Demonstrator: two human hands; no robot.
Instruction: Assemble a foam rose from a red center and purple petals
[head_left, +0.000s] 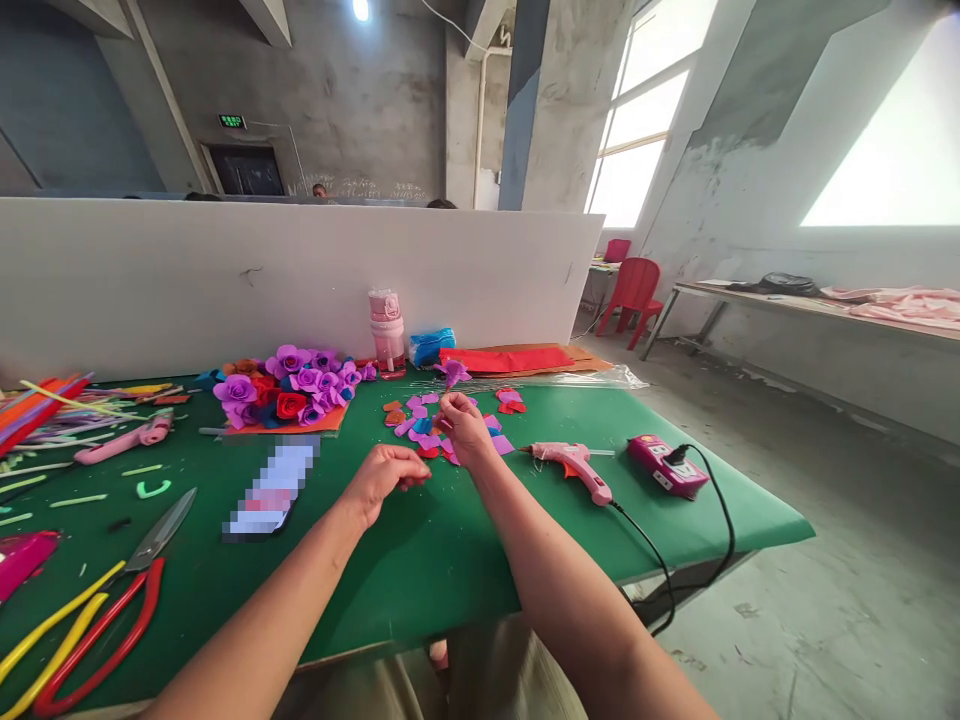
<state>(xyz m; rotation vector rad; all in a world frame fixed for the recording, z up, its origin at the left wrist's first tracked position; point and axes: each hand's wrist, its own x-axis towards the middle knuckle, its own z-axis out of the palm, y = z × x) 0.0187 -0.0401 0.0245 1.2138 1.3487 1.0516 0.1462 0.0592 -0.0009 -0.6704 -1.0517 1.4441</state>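
Observation:
My right hand (466, 428) pinches a purple paper flower (453, 373) from below, holding it upright over the green table. Just left of it and lower, my left hand (386, 478) is closed with fingertips together; whatever they hold, if anything, is too small to make out. Beneath and around the hands lie loose paper petals (420, 425) in purple, blue, orange and red. To the right rests a pink glue gun (574, 465), its nozzle pointing left. A heap of finished paper roses (292, 385), mostly purple with some red and blue, sits at the back left.
Scissors (154, 545) and yellow handles (64, 625) lie front left, near a phone (274, 490) and another glue gun (127, 440). A power strip (667, 466) with a trailing cord is at right. A pink bottle (387, 335) stands before a white partition (300, 270).

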